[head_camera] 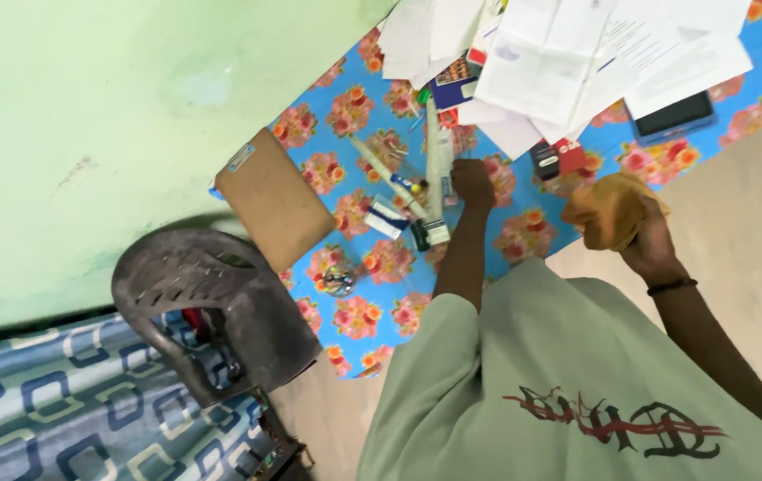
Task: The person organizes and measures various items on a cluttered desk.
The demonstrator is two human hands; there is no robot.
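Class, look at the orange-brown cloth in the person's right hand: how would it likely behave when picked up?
The cloth looks floppy: it bunches into folds inside the right hand. Probably light, since one hand lifts it clear of the table. Unlikely to slip or roll.

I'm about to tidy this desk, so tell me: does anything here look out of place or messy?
Yes. The loose papers lie in a sloppy overlapping heap at the table's far side, partly covering a dark tablet. Pens and rulers lie scattered near the left hand. The right hand grips a yellow cloth.
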